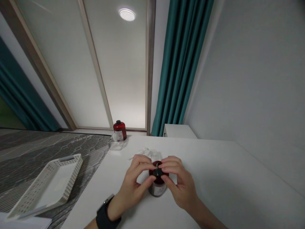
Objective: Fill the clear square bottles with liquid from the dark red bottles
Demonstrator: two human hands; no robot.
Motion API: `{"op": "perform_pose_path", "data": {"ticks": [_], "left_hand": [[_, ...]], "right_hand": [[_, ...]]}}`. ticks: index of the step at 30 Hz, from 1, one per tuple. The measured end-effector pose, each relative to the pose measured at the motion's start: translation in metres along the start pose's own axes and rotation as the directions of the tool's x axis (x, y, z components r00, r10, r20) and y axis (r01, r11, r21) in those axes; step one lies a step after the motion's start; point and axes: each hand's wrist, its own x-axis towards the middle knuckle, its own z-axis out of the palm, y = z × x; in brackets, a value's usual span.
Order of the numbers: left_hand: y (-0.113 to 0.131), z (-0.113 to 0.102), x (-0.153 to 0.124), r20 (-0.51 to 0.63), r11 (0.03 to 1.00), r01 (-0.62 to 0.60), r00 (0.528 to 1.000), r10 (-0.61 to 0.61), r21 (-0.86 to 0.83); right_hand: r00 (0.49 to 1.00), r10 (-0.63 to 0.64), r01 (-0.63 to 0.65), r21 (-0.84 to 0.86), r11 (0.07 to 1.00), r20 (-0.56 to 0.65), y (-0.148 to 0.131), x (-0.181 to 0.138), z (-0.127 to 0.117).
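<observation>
A small dark red bottle [157, 188] with a white label stands on the white table [226, 178] close in front of me. Its black cap [157, 172] sits at the top. My left hand [135, 183], with a black watch on the wrist, pinches the cap from the left side. My right hand [178, 184] pinches the same cap from the right, thumb below and fingers above. Just behind the hands lies a clear plastic spray bottle [149, 153] with a white head, partly hidden by my fingers.
A second red bottle [119, 130] with a black cap stands at the table's far edge, beside a clear plastic container [116, 144]. A white perforated basket [47, 184] sits at the left over dark patterned flooring. Teal curtains [181, 66] hang behind a white cabinet [179, 130].
</observation>
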Motion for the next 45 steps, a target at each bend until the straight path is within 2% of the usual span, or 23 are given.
{"op": "perform_pose_path", "data": {"ticks": [4, 9, 11, 14, 16, 24, 30, 37, 41, 45], "left_hand": [[0.002, 0.0, 0.002, 0.052, 0.98, 0.147, 0.989, -0.141, -0.137], [0.002, -0.001, 0.002, 0.115, 0.961, 0.214, 0.974, -0.195, -0.178], [0.002, -0.002, 0.002, 0.114, 0.976, 0.177, 0.98, -0.162, -0.129], [0.002, -0.005, 0.0, 0.122, 0.999, 0.005, 0.992, -0.011, 0.051], [0.002, -0.006, 0.0, 0.154, 0.982, -0.093, 0.986, 0.067, 0.167], [-0.005, -0.005, 0.0, 0.138, 0.916, -0.246, 0.967, 0.212, 0.316], [-0.004, -0.005, 0.002, 0.147, 0.923, -0.268, 0.961, 0.235, 0.276], [-0.004, -0.004, 0.003, 0.117, 0.973, -0.171, 0.981, 0.154, 0.157], [-0.004, -0.005, 0.001, 0.173, 0.983, -0.116, 0.981, 0.09, 0.144], [-0.004, -0.005, 0.0, 0.208, 0.98, -0.121, 0.974, 0.087, 0.158]], "right_hand": [[0.995, -0.078, 0.087, -0.165, 0.983, 0.058, 0.001, -0.002, -0.002], [0.98, -0.175, 0.199, -0.35, 0.916, 0.099, 0.005, -0.005, -0.005], [0.983, -0.167, 0.182, -0.36, 0.915, 0.073, 0.004, -0.005, -0.006], [0.998, -0.066, 0.07, -0.32, 0.945, 0.025, 0.002, -0.004, -0.008], [1.0, 0.008, -0.001, -0.291, 0.957, 0.021, 0.001, -0.004, -0.008], [0.992, 0.092, -0.068, -0.251, 0.966, 0.085, 0.005, -0.007, -0.008], [0.986, 0.145, -0.124, -0.228, 0.966, 0.081, 0.006, -0.01, -0.008], [0.984, 0.171, -0.157, -0.211, 0.965, 0.05, 0.008, -0.012, -0.006], [0.986, 0.154, -0.137, -0.227, 0.964, 0.06, 0.008, -0.013, -0.005], [0.992, 0.106, -0.086, -0.264, 0.961, 0.062, 0.009, -0.014, -0.004]]}}
